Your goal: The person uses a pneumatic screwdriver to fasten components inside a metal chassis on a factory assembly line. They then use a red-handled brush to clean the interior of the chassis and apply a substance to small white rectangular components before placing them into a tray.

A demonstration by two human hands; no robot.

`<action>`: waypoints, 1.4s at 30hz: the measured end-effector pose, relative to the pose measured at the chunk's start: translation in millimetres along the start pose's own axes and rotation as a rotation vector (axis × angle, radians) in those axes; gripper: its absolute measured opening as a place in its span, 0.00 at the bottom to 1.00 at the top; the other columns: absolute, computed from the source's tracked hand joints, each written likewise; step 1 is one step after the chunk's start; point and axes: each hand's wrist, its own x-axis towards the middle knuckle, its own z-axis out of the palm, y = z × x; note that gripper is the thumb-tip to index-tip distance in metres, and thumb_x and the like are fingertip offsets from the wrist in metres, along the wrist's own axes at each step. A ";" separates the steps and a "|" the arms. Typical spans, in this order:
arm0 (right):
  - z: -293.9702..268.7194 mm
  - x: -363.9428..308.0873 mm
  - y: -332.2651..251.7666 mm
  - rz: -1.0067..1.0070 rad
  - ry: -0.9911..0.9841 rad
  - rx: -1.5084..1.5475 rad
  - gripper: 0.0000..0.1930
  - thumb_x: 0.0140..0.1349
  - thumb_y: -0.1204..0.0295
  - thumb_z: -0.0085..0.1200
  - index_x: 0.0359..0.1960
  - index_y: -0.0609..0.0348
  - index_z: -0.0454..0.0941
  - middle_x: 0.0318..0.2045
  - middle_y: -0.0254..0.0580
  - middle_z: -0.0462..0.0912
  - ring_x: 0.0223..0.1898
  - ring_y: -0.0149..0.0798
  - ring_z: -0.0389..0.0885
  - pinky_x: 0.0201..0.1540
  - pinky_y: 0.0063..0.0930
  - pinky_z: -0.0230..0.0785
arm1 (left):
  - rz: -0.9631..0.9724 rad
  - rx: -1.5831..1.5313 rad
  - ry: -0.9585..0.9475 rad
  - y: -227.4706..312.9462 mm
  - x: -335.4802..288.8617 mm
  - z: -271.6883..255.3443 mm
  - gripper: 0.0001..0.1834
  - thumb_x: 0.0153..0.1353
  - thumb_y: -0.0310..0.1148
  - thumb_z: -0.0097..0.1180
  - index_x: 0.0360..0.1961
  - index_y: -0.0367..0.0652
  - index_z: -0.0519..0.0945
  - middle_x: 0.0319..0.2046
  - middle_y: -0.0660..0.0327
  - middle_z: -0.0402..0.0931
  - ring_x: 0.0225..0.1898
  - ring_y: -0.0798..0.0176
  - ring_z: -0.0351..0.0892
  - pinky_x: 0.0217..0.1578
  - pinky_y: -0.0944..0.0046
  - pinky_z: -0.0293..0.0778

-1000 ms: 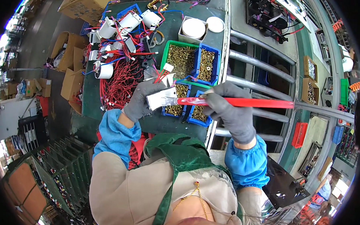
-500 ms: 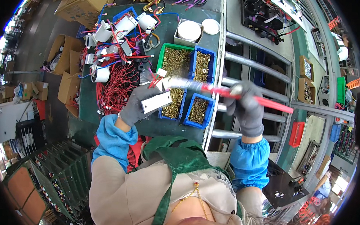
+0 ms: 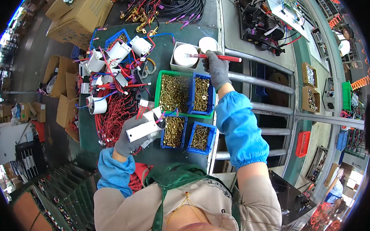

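My left hand [image 3: 127,142], in a grey glove, is closed around a white box-shaped part [image 3: 142,131] with red wires and connectors on it. It holds the part just left of the bins of brass fittings. Out ahead, my gloved right hand [image 3: 218,70] grips a brush [image 3: 226,58] by its red handle. The brush's bristle end lies over a round white tub [image 3: 183,50], which sits in a small carton [image 3: 179,67]. Whether the bristles touch what is in the tub, I cannot tell. A round white lid [image 3: 208,44] lies beside the carton.
A green bin [image 3: 159,89] and several blue bins [image 3: 211,139] hold small brass fittings. To the left lie white cylinders [image 3: 118,52] and a heap of red wires [image 3: 118,116]. Black cables [image 3: 185,6] lie at the back. A roller conveyor [image 3: 256,80] runs along the right.
My right hand has carried the brush forward, away from the white part, to the tub. My left hand still holds the part, now lower in view. The view has shifted too.
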 end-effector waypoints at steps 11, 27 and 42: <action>9.6 36.0 37.9 0.260 0.092 0.324 0.08 0.61 0.68 0.53 0.31 0.60 0.73 0.20 0.39 0.78 0.17 0.28 0.74 0.16 0.16 0.63 | -0.064 0.007 0.037 1.4 -0.5 -5.1 0.17 0.48 0.36 0.65 0.37 0.37 0.79 0.32 0.60 0.77 0.29 0.67 0.78 0.30 0.68 0.73; -9.4 -0.6 66.7 -0.107 -0.190 0.460 0.11 0.62 0.64 0.51 0.38 0.58 0.76 0.30 0.36 0.81 0.25 0.29 0.76 0.25 0.16 0.70 | -0.040 -0.128 0.033 -4.9 -4.3 1.2 0.16 0.49 0.29 0.67 0.41 0.42 0.82 0.35 0.64 0.81 0.36 0.68 0.80 0.38 0.66 0.76; -38.8 -110.9 -43.3 0.117 -0.621 0.603 0.18 0.64 0.57 0.49 0.39 0.62 0.75 0.18 0.40 0.76 0.11 0.28 0.66 0.13 0.17 0.58 | 0.011 -0.173 0.103 -17.6 -4.8 14.2 0.14 0.47 0.33 0.69 0.37 0.45 0.83 0.30 0.63 0.81 0.33 0.67 0.80 0.37 0.65 0.76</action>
